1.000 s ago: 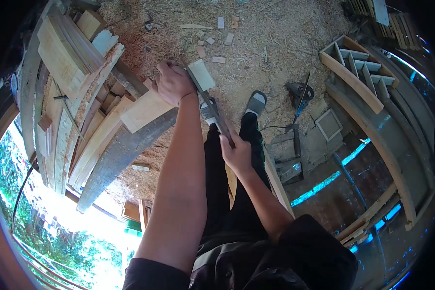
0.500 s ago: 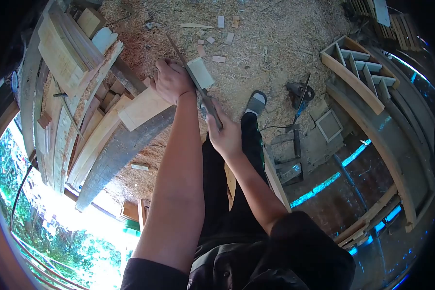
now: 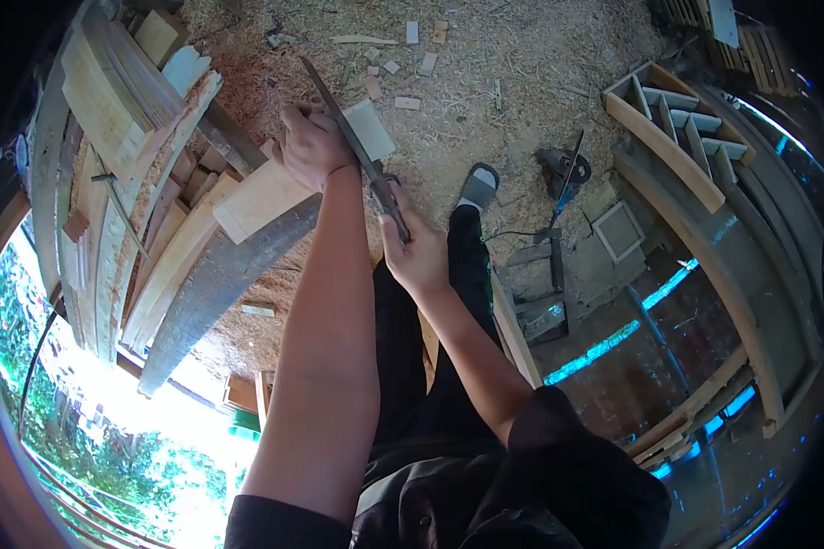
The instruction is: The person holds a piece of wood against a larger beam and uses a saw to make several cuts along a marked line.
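Observation:
My right hand (image 3: 419,252) is closed round the handle end of a handsaw (image 3: 350,133), whose long dark blade points away from me and up to the left. The blade lies across a pale wooden board (image 3: 258,203), and the board's far part (image 3: 372,128) shows on the blade's right side. On the left of the blade, my left hand (image 3: 313,146) grips the board with curled fingers, close to the saw. The cutting edge and any slot in the wood are hidden from this angle.
Planks and offcuts (image 3: 110,101) are stacked at left, with a grey plank (image 3: 215,274) under the board. Small wood blocks (image 3: 407,103) lie on sawdust ahead. A power tool (image 3: 563,174), a small frame (image 3: 619,231) and a compartmented wooden piece (image 3: 673,128) sit at right.
The view has shifted slightly. My right hand and the saw have come a little toward me; my left hand stays on the board.

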### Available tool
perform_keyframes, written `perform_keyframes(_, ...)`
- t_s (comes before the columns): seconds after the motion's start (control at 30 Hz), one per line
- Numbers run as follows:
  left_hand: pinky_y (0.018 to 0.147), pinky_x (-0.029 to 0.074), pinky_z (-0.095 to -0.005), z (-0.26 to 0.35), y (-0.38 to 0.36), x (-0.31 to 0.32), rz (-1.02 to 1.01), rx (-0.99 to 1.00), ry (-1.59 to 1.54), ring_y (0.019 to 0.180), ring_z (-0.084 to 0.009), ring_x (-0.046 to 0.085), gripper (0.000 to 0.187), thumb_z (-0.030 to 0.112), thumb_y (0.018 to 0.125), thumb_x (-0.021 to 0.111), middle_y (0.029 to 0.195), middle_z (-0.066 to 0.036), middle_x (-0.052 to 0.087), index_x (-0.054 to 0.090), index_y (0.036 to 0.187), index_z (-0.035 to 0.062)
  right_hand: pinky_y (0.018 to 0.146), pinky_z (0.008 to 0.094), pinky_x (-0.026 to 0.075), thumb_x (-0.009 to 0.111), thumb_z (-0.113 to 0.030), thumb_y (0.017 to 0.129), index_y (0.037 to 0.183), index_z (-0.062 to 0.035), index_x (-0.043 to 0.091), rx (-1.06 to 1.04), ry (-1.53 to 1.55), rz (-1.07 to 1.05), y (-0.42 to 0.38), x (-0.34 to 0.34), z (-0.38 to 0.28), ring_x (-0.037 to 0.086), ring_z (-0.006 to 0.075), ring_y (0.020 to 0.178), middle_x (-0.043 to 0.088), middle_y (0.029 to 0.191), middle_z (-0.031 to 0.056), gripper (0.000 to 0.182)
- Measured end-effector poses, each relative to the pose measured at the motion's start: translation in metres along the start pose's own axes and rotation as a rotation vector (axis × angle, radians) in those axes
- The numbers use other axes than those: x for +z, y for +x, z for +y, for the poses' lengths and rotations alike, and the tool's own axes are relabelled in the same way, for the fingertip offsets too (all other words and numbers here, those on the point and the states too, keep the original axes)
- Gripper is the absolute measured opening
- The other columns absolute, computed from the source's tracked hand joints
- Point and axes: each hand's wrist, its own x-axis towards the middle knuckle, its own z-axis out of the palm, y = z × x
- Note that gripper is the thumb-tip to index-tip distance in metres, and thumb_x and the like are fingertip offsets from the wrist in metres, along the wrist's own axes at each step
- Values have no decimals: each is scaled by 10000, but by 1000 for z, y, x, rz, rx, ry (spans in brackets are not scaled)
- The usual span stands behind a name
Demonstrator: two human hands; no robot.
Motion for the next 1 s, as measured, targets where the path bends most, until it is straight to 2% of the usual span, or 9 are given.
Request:
perform_keyframes(0.2,952,475,-459,5,2,-5,0,-17,-31,824,-339,730,138,226,960,536,840,-91,777,656,941,160,582,415,552,687,-240,1019,1490,-91,630,-86,11,81,-72,-32,51,742,342,626,714,754,216,497)
perform_keyframes(0.4,994,455,-444,3,3,-5,-51,5,-30,830,-324,736,153,215,965,515,844,-77,786,656,938,162,589,394,555,698,-245,1015,1502,-86,621,-17,30,-33,24,0,-14,768,292,669,755,874,216,518)
perform_keyframes(0.47,1133,415,-463,2,1,0,19,16,-85,746,-349,710,115,177,941,541,776,-115,769,652,966,162,579,397,547,698,-246,1015,1498,-83,623,-30,17,-7,-12,-12,7,758,294,642,734,811,211,515)
perform_keyframes(0.5,1133,415,-463,4,0,-3,13,17,-83,746,-349,710,115,177,941,541,776,-115,769,652,966,162,569,401,539,697,-247,1016,1494,-81,625,-48,-4,20,-36,-20,21,748,297,615,712,749,205,511)
perform_keyframes(0.57,980,473,-449,8,1,-10,-51,-15,-35,834,-338,731,153,193,952,508,822,-89,777,656,925,159,574,405,540,697,-240,1014,1481,-74,632,-42,47,54,-73,-29,44,744,307,619,710,747,207,500)
perform_keyframes(0.7,983,492,-450,7,2,-8,-41,17,-38,837,-347,720,146,185,941,516,792,-103,766,656,913,155,596,411,550,700,-220,1011,1450,-57,649,36,6,-18,-29,-23,11,755,319,663,729,799,217,471)
perform_keyframes(0.83,996,506,-440,8,2,-8,-23,0,0,824,-344,706,140,169,930,522,775,-102,760,659,907,154,591,406,554,699,-239,1019,1440,-53,659,-132,183,61,15,0,-6,758,340,664,714,760,218,462)
perform_keyframes(0.93,988,513,-442,6,1,-7,3,29,-30,802,-341,701,135,158,925,527,782,-88,764,660,905,155,600,409,559,681,-260,1031,1427,-49,664,20,-10,-21,-48,-32,23,763,342,680,716,767,223,449)
perform_keyframes(1.0,987,514,-441,7,4,-6,15,26,-61,791,-340,700,133,154,925,528,785,-78,766,659,905,155,607,409,563,676,-267,1035,1437,-61,660,-15,31,29,-60,-35,30,765,344,683,717,771,226,452)
